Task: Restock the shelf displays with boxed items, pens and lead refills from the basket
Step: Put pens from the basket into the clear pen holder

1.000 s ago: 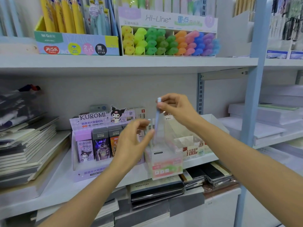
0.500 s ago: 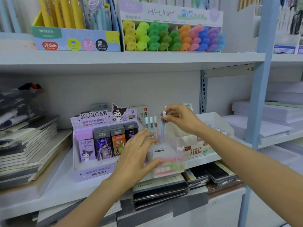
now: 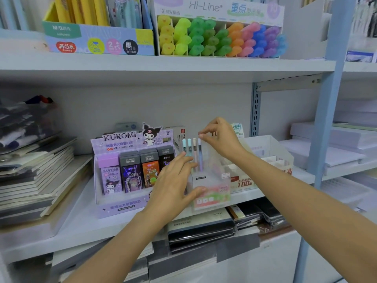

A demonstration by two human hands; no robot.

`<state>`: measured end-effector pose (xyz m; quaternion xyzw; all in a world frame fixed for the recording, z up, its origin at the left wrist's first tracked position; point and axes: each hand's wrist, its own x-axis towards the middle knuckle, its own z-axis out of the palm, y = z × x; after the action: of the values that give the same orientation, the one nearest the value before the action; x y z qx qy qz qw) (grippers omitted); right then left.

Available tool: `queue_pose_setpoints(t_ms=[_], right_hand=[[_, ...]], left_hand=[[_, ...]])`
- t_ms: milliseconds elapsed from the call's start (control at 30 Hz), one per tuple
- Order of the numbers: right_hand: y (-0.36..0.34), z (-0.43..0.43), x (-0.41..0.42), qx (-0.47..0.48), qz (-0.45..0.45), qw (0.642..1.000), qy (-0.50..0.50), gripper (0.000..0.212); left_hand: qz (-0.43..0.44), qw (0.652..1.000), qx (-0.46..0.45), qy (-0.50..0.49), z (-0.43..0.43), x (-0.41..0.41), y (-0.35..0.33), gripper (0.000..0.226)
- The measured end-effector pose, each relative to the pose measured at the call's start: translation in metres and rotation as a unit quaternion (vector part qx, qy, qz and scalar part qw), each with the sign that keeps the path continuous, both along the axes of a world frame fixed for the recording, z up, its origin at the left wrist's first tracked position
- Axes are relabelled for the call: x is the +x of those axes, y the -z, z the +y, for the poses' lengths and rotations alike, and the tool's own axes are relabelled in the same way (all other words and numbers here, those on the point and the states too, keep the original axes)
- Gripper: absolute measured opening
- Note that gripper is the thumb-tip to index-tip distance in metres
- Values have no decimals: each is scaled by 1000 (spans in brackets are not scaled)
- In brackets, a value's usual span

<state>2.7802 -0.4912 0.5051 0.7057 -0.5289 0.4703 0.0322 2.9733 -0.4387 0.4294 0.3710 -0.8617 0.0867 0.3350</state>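
4 pens (image 3: 189,148) in clear box (image 3: 212,198); 4 lead refill pks (image 3: 130,174) front row, Kuromi display (image 3: 122,208); hands (image 3: 173,186) x2.

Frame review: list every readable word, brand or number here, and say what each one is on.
"KUROMI": purple refill display
"Hi-Line": highlighter display
"ULTRAMAN": grey-capped refill box
"100": white box
"M&G": upper-left pen carton
Print on pens and clear pen box: too blurred.
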Motion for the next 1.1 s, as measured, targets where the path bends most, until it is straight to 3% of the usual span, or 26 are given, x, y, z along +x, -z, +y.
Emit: queue_pose_setpoints(t_ms=[100,200,300,400,533,633,733,800,867,1000,1100], right_hand=[[4,35,-3,-53,-42,997,-30,20],[37,88,-6,-63,-117,985,-112,23],[98,132,-5,2,-103,979,-177,33],[181,150,-7,133,-50,974,-177,37],[306,150,-17,350,38,923,-154,25],[391,157,-32,455,118,874,-124,18],[469,172,-47,572,115,808,-83,25],[509,184,-53,626,123,769,-45,34],[537,193,-58,648,121,752,-8,53],[572,207,-58,627,108,770,44,61],[583,207,-55,635,114,764,-4,48]], left_hand=[[13,1000,-23,0,14,-2,6,73],[79,985,-139,59,37,-5,38,42],[74,977,-172,104,60,-12,97,22],[-61,987,-84,125,76,-21,172,16],[-194,957,205,62,90,-16,288,24],[-186,929,319,4,109,-1,368,29],[-194,888,415,-26,136,11,432,54],[-226,864,448,-42,148,15,456,64],[-227,860,454,-53,154,15,470,66],[-172,879,441,-56,157,16,481,63],[-131,892,430,-48,158,20,487,59]])
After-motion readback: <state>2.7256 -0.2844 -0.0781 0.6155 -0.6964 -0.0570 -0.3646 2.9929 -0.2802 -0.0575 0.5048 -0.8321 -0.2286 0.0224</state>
